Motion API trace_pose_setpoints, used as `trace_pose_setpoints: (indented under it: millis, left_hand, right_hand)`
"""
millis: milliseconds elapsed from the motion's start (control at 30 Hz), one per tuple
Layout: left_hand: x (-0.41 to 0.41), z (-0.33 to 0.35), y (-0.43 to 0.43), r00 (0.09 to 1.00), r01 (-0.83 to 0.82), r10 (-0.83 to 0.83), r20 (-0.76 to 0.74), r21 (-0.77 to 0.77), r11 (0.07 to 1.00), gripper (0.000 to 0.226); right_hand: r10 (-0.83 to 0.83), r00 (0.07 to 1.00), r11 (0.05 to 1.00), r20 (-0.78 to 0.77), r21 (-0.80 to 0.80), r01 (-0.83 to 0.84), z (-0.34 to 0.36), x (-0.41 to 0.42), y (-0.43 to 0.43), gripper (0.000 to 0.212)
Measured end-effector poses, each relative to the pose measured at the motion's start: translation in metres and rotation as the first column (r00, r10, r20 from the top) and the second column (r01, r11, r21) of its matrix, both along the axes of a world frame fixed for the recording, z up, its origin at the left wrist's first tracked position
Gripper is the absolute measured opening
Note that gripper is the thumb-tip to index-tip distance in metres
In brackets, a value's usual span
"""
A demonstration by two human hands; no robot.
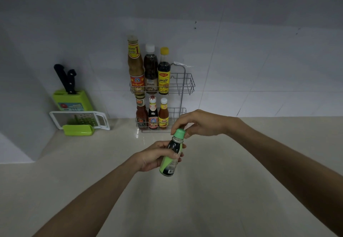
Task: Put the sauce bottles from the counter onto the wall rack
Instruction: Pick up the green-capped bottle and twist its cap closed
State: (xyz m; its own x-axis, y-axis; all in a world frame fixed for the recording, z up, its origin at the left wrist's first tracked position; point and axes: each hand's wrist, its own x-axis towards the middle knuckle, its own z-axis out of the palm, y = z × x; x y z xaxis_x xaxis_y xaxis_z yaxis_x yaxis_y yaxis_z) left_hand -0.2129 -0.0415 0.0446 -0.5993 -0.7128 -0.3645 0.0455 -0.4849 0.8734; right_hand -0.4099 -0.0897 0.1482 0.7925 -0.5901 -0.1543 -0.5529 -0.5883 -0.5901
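- At the far left of the bench a green knife block with two black-handled knives is standing, a grater lying in front of it; neither is concerning my task.
- The wall rack is already carrying six sauce bottles: three on the upper shelf, three on the lower, with free room showing at the right of each shelf.
- My left hand is wrapping its grip around the body of the green-labelled dark sauce bottle, holding it tilted above the bench.
- My right hand is closing its fingertips on the bottle's green cap.
- I am judging this the last bottle; no others are showing.
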Motion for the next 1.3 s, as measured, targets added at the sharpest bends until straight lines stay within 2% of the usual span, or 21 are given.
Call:
trace_pose_setpoints:
  millis: [167,300,367,467,567,700,833,1000,1133,1233,1300]
  left_hand:
    - [0.005,-0.002,-0.002,0.996,0.059,-0.055,-0.068,0.067,0.996,0.051]
    - [0.001,-0.001,0.001,0.999,-0.029,0.030,0.027,-0.035,0.999,0.039]
    - [-0.002,-0.002,0.001,0.996,-0.067,0.071,0.057,-0.071,0.995,0.037]
    - [-0.004,-0.001,0.001,0.994,-0.088,0.093,0.060,-0.085,0.992,0.037]
    - [-0.003,-0.001,-0.001,0.989,-0.127,0.135,0.067,-0.110,0.986,0.037]
    - [-0.005,-0.006,0.001,0.981,-0.149,0.164,0.101,-0.143,0.978,0.038]
    - [-0.006,-0.001,0.004,0.993,-0.119,0.121,0.014,-0.074,0.990,0.039]
    - [0.004,0.004,-0.002,0.992,0.039,-0.034,-0.120,0.041,0.998,0.052]
    - [0.000,0.001,-0.001,0.997,-0.046,0.045,-0.055,-0.010,0.999,0.046]
    - [-0.002,-0.008,0.002,0.990,-0.137,0.138,0.020,-0.064,0.988,0.038]
    - [-0.002,-0.014,0.005,0.981,-0.172,0.179,0.078,-0.086,0.981,0.037]
  right_hand:
    - [-0.008,0.999,1.000,0.047,0.008,0.008,0.001,0.000,0.000,0.036]
    - [-0.083,0.992,0.995,-0.092,-0.068,0.077,-0.005,0.004,0.001,0.029]
    - [-0.121,0.983,0.985,-0.135,-0.137,0.102,-0.009,0.006,0.002,0.033]
    - [-0.111,0.985,0.989,-0.130,-0.111,0.097,-0.009,0.005,0.004,0.038]
    - [-0.072,0.993,0.994,-0.097,-0.087,0.064,-0.007,0.004,0.003,0.029]
    - [-0.094,0.984,0.992,-0.154,-0.097,0.080,-0.015,0.006,0.001,0.027]
    - [-0.098,0.995,0.993,-0.028,0.061,0.099,-0.010,0.003,0.001,0.024]
    - [-0.036,0.995,0.993,0.090,0.111,0.026,0.002,0.001,-0.003,0.032]
    - [-0.072,0.997,0.995,-0.031,0.072,0.075,0.007,0.005,-0.006,0.031]
    - [-0.097,0.982,0.995,-0.162,-0.045,0.090,-0.003,0.009,-0.002,0.031]
    - [-0.095,0.977,0.994,-0.193,-0.065,0.084,-0.014,0.008,0.001,0.031]
